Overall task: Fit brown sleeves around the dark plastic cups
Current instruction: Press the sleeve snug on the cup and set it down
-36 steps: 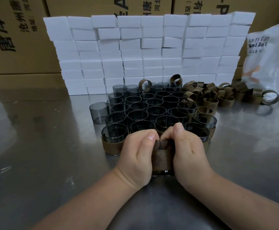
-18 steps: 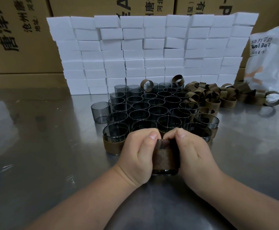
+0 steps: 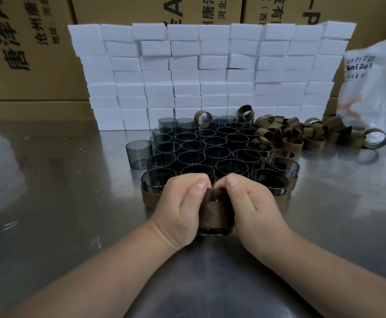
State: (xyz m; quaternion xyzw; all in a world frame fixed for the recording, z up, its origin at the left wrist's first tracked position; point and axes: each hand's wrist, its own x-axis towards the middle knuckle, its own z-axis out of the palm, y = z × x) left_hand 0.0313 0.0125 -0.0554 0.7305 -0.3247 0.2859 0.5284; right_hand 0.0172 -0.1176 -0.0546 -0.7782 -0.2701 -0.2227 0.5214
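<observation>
Gripping the dark cup (image 3: 215, 231) between them, left hand (image 3: 180, 210) and right hand (image 3: 257, 208) curl their fingers round its brown sleeve (image 3: 212, 213). Uneven thumb pressure could skew or crease the sleeve, or knock the cup into packed cups (image 3: 231, 166) just beyond the fingertips. It stands upright, mouth up, long axis vertical.

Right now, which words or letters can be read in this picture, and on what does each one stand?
"唐澤", "沧州唐" and "地址": left cardboard box, printed sideways.
"A", "唐" and "河北": middle cardboard box, cut off by the frame.
"有" and "P": right cardboard box, also cut off.
"aiBe": white bag; its Chinese lines are too blurred to read.
No text shows on the held cup or its sleeve.
</observation>
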